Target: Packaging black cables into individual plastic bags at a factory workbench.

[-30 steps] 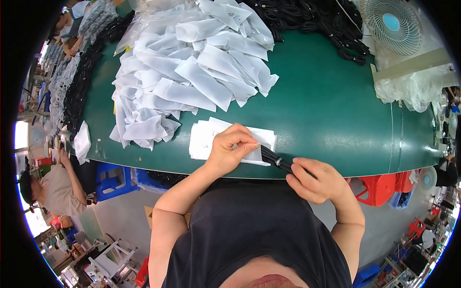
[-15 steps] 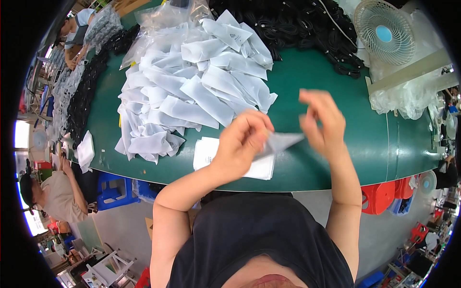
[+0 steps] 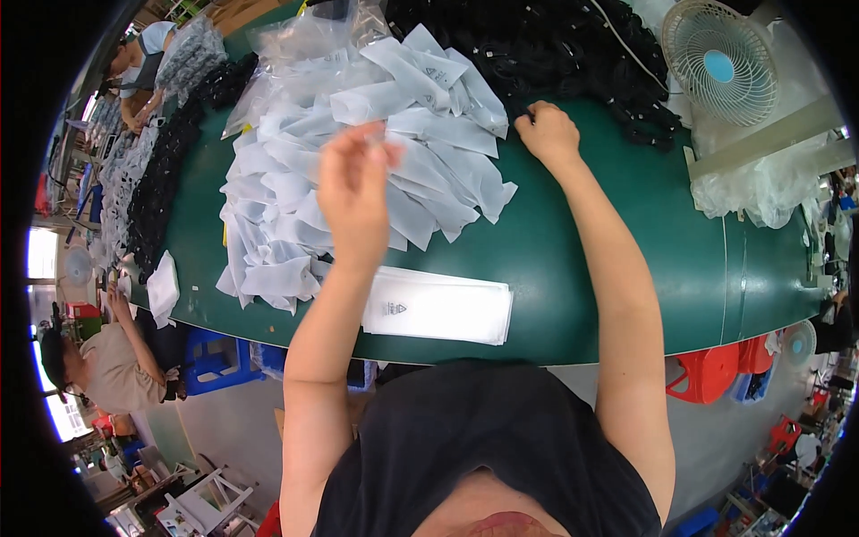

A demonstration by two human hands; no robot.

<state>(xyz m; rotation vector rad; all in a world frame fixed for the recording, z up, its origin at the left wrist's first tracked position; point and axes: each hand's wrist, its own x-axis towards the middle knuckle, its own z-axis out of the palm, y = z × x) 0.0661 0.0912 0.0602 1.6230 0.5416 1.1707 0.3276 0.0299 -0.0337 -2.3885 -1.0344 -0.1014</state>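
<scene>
My left hand point(image 3: 354, 192) is raised over a big heap of filled white pouches point(image 3: 295, 201). Its fingertips are smeared by motion; the fingers look loosely bent and apart, with nothing visible in them. My right hand point(image 3: 550, 134) reaches far across the table to the near edge of a pile of black cables point(image 3: 555, 54). Its fingers are closed on a bit of black cable point(image 3: 531, 114), mostly hidden by the hand. Close to my body lies a flat stack of white pouches point(image 3: 438, 309), with small dark print on the top one.
A green table point(image 3: 662, 268) spans the view. Clear plastic bags point(image 3: 313, 40) lie behind the heap. At the right stand a white fan point(image 3: 718, 64) and a metal bar point(image 3: 769, 152) over plastic film. Red stools point(image 3: 702, 371) are below. Other people point(image 3: 116, 358) work at the left.
The grey-white pouch held between my hands has left them. My left hand has swung up and left over the heap; my right has moved forward to the cables and closed.
</scene>
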